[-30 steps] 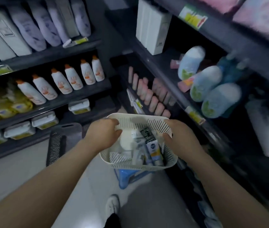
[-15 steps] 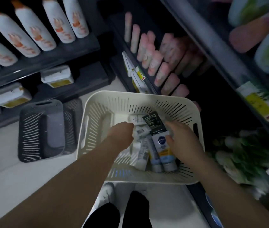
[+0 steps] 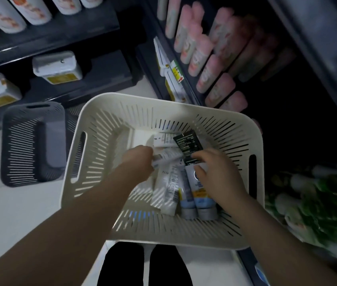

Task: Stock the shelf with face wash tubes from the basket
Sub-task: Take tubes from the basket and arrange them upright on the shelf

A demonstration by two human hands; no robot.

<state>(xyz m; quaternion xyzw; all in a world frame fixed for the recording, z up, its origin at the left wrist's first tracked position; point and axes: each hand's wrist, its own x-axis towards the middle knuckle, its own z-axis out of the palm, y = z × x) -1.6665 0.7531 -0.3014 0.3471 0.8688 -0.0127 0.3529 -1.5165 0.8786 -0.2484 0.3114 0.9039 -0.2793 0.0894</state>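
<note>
Both your hands are down inside the cream basket (image 3: 105, 129). Your left hand (image 3: 140, 162) is curled around a white tube (image 3: 168, 158) that lies sideways, pointing left to right. Your right hand (image 3: 215, 174) lies half open on a blue and white tube (image 3: 199, 195). That tube runs near to far, with its grey cap (image 3: 206, 214) toward you. More tubes lie beside it.

Both hands reaching into cream basket (image 3: 93, 120): left hand (image 3: 137, 162) closing on white tube (image 3: 168, 158), right hand (image 3: 218, 174) resting on blue-white tubes (image 3: 199, 195); grey basket (image 3: 32, 141) lying beside on floor.
</note>
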